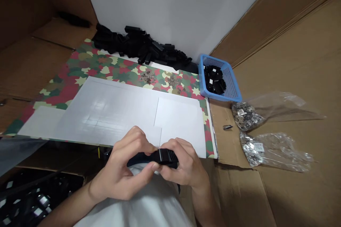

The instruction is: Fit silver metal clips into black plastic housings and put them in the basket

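Observation:
Between both hands, close to the body and just past the front edge of the table, is a black ribbed plastic part [165, 156]. My left hand [129, 165] pinches its left end between thumb and index finger. My right hand [183, 163] grips the right end, with thumb below and fingers curled over the top. Any small item at the left fingertips is too small to make out. White sheets [119, 104] lie flat on the table beyond the hands. Small metal pieces [148, 77] form a loose pile on the camouflage-patterned cover [117, 66].
Many black parts [138, 44] are heaped along the white wall. A blue basket [236, 88] with black parts stands at the right, near two clear bags of metal pieces [246, 117]. More black parts [34, 198] fill a box at lower left.

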